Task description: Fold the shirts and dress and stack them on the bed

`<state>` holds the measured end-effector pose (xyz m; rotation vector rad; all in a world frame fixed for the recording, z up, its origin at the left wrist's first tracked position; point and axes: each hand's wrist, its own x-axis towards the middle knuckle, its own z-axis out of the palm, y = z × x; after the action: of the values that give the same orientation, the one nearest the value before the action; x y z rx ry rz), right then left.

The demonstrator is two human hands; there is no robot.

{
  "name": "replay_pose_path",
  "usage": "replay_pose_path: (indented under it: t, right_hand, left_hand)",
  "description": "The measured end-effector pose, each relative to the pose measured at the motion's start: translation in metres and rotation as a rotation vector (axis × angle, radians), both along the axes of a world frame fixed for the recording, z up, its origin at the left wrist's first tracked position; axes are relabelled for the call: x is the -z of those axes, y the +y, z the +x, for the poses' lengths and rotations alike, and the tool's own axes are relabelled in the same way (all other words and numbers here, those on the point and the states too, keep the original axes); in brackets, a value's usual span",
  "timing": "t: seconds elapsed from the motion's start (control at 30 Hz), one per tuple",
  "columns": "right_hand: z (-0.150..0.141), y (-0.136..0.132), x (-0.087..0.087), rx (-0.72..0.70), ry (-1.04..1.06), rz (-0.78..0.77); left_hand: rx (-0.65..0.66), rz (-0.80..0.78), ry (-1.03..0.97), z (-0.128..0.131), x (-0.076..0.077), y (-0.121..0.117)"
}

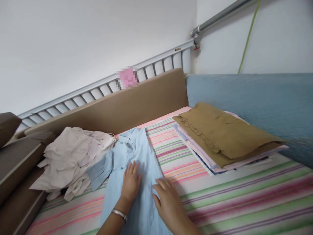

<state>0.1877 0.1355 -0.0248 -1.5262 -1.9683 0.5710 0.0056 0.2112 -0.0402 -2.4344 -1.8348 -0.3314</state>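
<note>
A light blue collared garment lies lengthwise on the striped bedsheet, with its collar at the far end. One short sleeve is spread out toward the left. My left hand rests on the middle of the garment, fingers stretched and nothing held. A silver bangle sits on that wrist. Along the garment's right edge is my right hand, fingers apart and slightly bent, empty. Whether its fingertips press on the cloth I cannot tell. The garment's lower end runs out of view below.
A crumpled heap of pale clothes lies to the left. Folded clothes topped by a brown garment are stacked at the right. A brown padded board, a blue padded headboard and a white radiator border the bed.
</note>
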Motion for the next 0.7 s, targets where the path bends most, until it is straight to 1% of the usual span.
replay_pose_path:
  t: [0.07, 0.1, 0.2, 0.27, 0.4, 0.47, 0.53, 0.63, 0.7]
  right_hand:
    - [-0.002, -0.003, 0.008, -0.071, 0.013, 0.009]
    - [-0.003, -0.003, 0.013, -0.093, 0.001, -0.01]
    - [-0.006, -0.003, 0.024, -0.099, -0.043, -0.082]
    - [-0.006, -0.002, 0.027, -0.105, -0.057, -0.098]
    - [-0.006, 0.001, 0.025, -0.101, -0.071, -0.113]
    - [-0.006, 0.001, 0.024, -0.094, -0.07, -0.116]
    - [-0.007, 0.001, 0.025, -0.094, -0.061, -0.107]
    - [-0.008, 0.001, 0.027, -0.085, -0.042, -0.103]
    - [-0.009, 0.002, 0.029, -0.08, -0.034, -0.109]
  left_hand:
    - [-0.015, 0.049, -0.053, -0.006, -0.001, -0.01]
    - [-0.051, 0.035, -0.08, -0.01, -0.002, -0.014]
    - [-0.258, -0.034, -0.144, -0.026, -0.011, -0.021]
    - [-0.371, -0.021, -0.15, -0.032, -0.019, -0.019]
    - [-0.463, 0.004, -0.116, -0.027, -0.031, 0.003]
    - [-0.51, -0.017, -0.102, -0.022, -0.032, 0.018]
    - [-0.552, -0.073, -0.095, -0.022, -0.032, 0.033]
    - [-0.589, -0.165, -0.103, -0.036, -0.03, 0.052]
    - [-0.601, -0.19, -0.114, -0.05, -0.029, 0.06]
